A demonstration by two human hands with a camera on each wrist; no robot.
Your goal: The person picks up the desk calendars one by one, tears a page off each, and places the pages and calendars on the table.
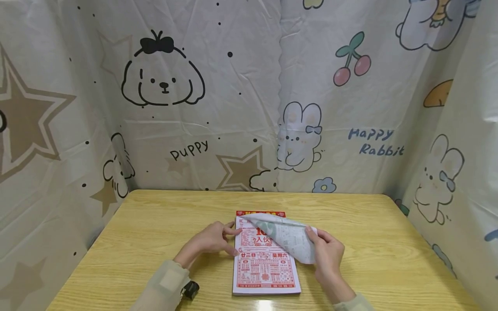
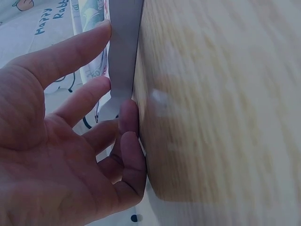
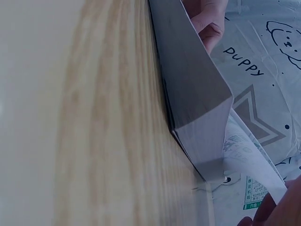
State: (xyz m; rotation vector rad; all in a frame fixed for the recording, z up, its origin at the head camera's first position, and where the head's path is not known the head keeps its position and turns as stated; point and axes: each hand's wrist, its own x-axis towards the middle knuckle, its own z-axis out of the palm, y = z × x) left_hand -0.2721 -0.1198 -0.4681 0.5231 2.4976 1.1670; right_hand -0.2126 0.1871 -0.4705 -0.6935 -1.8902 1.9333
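A thick tear-off calendar pad [image 1: 264,272] with red print lies on the wooden table. Its top sheet [image 1: 293,237] is lifted and folded back diagonally, still meeting the pad near the upper left. The right hand [image 1: 330,263] pinches that sheet's free edge between thumb and fingers, to the right of the pad. At the pad's left edge, the left hand [image 1: 214,242] rests its thumb and fingertips, fingers relaxed. In the left wrist view the left hand [image 2: 80,136] touches the side of the pad [image 2: 124,52]. The right wrist view shows the pad's thick page block [image 3: 197,80].
The wooden table [image 1: 155,224] has a patterned curtain [image 1: 241,108] behind it and at both sides. A small black object [image 1: 191,290] is by the left sleeve, left of the pad.
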